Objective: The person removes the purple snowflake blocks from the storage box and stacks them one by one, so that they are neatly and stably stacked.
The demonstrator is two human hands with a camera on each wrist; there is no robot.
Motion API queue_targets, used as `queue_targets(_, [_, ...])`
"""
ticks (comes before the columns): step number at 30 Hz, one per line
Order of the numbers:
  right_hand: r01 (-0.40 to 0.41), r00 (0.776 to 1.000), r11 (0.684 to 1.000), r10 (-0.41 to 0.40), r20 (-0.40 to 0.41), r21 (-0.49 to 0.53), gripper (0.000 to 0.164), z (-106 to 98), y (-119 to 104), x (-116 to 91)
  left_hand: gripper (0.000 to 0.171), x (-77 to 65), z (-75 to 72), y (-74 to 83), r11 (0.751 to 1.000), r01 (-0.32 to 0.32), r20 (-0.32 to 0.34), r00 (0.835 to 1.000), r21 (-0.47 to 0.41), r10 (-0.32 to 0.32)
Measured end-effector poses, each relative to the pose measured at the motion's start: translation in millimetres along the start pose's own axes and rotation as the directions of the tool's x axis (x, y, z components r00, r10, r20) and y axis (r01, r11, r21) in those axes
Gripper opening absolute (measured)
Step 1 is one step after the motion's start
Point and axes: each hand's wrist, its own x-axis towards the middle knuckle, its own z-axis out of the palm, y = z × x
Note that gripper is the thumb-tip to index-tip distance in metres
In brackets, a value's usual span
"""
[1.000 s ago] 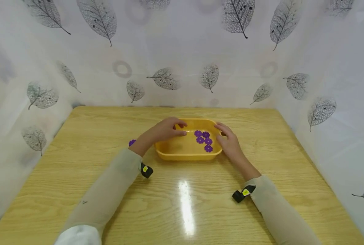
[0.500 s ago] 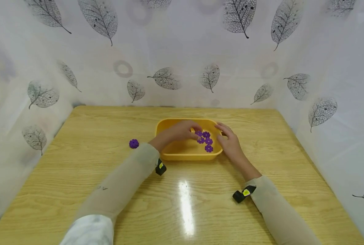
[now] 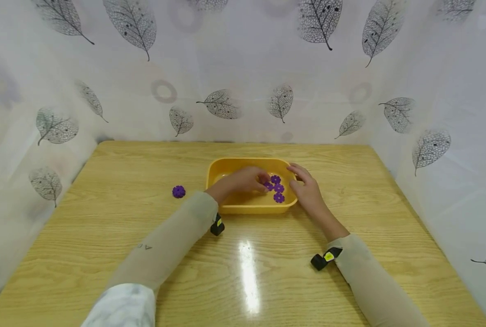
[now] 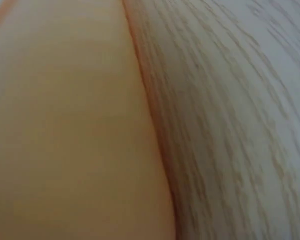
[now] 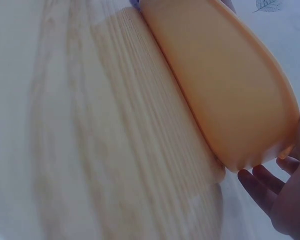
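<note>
A yellow plastic tray [image 3: 251,210] stands on the table, with several purple snowflake building discs [image 3: 279,198] lying flat toward its right end. My left hand [image 3: 247,178] reaches in over the tray's left side, thumb and fingers pinching at a purple disc that they mostly hide. My right hand [image 3: 308,193] grips the tray's right end, its fingertips at the rim. In the right wrist view, the fingers [image 5: 262,187] lie against the outside of the tray's [image 5: 225,85] end. The left wrist view shows only the tray's outer wall [image 4: 74,120] and the wood.
To the left of the tray, a small pile of purple discs [image 3: 179,191] sits on the wooden table [image 3: 144,172]. A white curtain [image 3: 243,68] with a leaf print surrounds the table's back and sides. Each wrist wears a small black camera [image 3: 217,225].
My left hand has moved right, from the tray's left part to the discs, and its fingers have closed in on one. The pile at left came into full view. My right hand stays put.
</note>
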Motion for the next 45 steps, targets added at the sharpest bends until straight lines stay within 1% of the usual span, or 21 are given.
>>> queue_targets(2, [0.001,1.0,1.0,-0.001,0.0,-0.006,0.044,-1,-10,-4,0.037,-1.4,0.7,0.1,0.999,-0.017,-0.005,1.0,0.032,0.017])
queue_targets(6, [0.004,1.0,1.0,-0.004,-0.004,-0.005,0.043,-1,-15,-6,0.037,-3.0,2.1,0.5,0.997,-0.03,-0.015,0.999,0.077,0.031])
queue_targets(11, [0.008,1.0,1.0,-0.008,-0.002,0.001,0.043,-1,-16,-6,0.037,-2.9,2.7,0.7,0.995,-0.015,-0.021,1.0,0.1,0.017])
queue_targets(18, [0.007,1.0,1.0,-0.007,0.001,0.007,0.044,-1,-14,-6,0.039,0.8,3.3,-1.1,0.989,-0.014,-0.013,1.0,0.146,0.016])
queue_targets(22, [-0.002,1.0,1.0,0.002,0.01,0.002,0.044,-1,-9,-3,0.038,2.3,4.6,-2.2,0.99,-0.006,-0.013,1.0,0.144,0.008])
queue_targets(28, [0.005,1.0,1.0,-0.005,-0.006,0.016,0.044,2,24,9,0.034,1.6,5.1,-2.8,0.991,-0.006,-0.02,1.0,0.135,0.009])
queue_targets(30, [0.012,1.0,1.0,-0.012,-0.013,0.011,0.044,3,29,11,0.032,1.1,5.1,-2.6,0.99,-0.012,-0.022,1.0,0.138,0.015])
queue_targets(34, [0.023,0.999,1.0,-0.023,-0.023,0.001,0.044,3,31,11,0.031,0.7,5.1,-1.3,0.989,-0.027,-0.026,0.999,0.148,0.031])
queue_targets(39, [0.027,0.999,1.0,-0.027,-0.024,0.005,0.044,3,31,10,0.031,1.3,5.3,-1.3,0.989,-0.025,-0.018,0.999,0.148,0.028])
queue_targets(45, [0.044,0.999,0.999,-0.044,-0.018,-0.004,0.044,3,32,9,0.031,-1.5,4.6,-1.1,0.989,-0.029,-0.018,0.999,0.144,0.032])
